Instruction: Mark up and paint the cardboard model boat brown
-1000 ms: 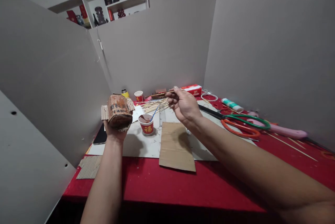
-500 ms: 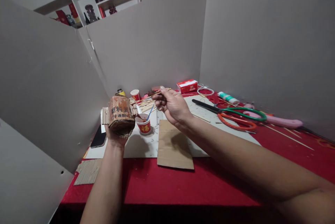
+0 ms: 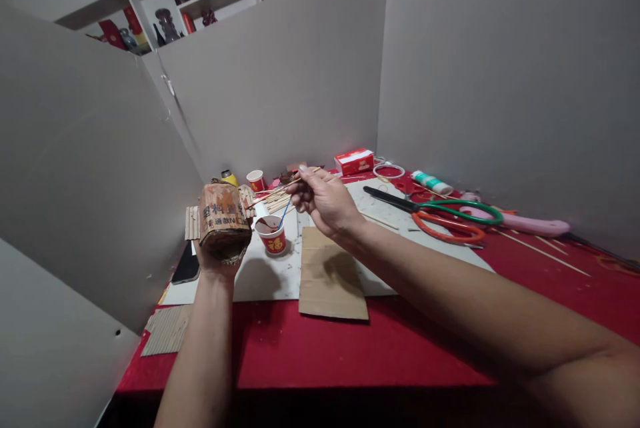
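The left hand (image 3: 216, 260) is raised above the near-left part of the table, fingers wrapped from below around a brown, paint-smeared cardboard model with printed characters on its face (image 3: 223, 220). Ribbed corrugated flaps stick out on both sides of the model. The right hand (image 3: 324, 200) is pinched closed on a thin wooden-handled brush (image 3: 283, 189), held nearly level, its tip pointing left and reaching the upper right edge of the cardboard model.

Just below the brush, between the 2 hands, a small red paper cup with brown paint inside (image 3: 271, 235) stands on a white work sheet (image 3: 260, 275); a thin blue stick (image 3: 285, 213) leans out of it. A flat brown cardboard rectangle (image 3: 331, 275) lies on the sheet's near edge, under the right wrist. A second red paper cup (image 3: 257, 180) and a yellow-capped bottle (image 3: 229, 178) stand near the back wall, with a bundle of bamboo skewers (image 3: 277, 201) beside them.

To the right, on the red tablecloth (image 3: 350, 355), lie large scissors with green and orange handles (image 3: 440, 216), a red and white box (image 3: 355, 161), a white tube with a green band (image 3: 431, 182) and a pink tool (image 3: 525, 223). A dark phone (image 3: 186, 271) and a ribbed piece of corrugated card (image 3: 165, 331) lie at the left edge.
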Motion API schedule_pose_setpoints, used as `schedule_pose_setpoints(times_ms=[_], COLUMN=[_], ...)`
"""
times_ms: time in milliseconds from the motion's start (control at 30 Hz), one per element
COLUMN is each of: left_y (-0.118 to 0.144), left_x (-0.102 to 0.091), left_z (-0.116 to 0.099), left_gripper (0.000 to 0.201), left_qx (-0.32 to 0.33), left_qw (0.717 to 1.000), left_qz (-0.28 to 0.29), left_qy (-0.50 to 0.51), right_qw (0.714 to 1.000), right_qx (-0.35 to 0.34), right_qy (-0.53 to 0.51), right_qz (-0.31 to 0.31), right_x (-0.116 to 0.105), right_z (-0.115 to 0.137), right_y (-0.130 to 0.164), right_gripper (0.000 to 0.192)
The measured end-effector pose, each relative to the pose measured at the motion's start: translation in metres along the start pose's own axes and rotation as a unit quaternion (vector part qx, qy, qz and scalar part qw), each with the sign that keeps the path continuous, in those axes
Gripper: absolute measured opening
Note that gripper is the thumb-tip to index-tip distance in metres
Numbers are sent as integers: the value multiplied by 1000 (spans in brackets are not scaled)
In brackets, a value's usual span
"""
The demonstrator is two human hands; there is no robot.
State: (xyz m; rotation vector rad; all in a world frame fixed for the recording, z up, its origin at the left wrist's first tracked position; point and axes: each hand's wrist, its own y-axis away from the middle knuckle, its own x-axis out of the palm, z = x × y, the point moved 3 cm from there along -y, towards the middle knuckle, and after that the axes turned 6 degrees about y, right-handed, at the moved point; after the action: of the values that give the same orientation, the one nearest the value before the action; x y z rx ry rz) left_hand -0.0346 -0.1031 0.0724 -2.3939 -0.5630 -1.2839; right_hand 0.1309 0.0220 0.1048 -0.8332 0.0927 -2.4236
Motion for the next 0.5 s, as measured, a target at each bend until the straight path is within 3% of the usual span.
schedule_pose_setpoints(times_ms=[267,500], left_y=[1,3], left_x=[-2,-3], left_z=[1,0], left_gripper=[55,49], left_qx=[-16,-21], left_qw=[1000,999], left_qz=[2,37], left_qy=[0,3], right_qw=[1000,1000], right_qx=[-16,-20], right_qy=[0,-9], right_qz=[2,5], right_x=[0,-2], right_z=[2,1], right_y=[-1,-1], right_gripper=[28,25])
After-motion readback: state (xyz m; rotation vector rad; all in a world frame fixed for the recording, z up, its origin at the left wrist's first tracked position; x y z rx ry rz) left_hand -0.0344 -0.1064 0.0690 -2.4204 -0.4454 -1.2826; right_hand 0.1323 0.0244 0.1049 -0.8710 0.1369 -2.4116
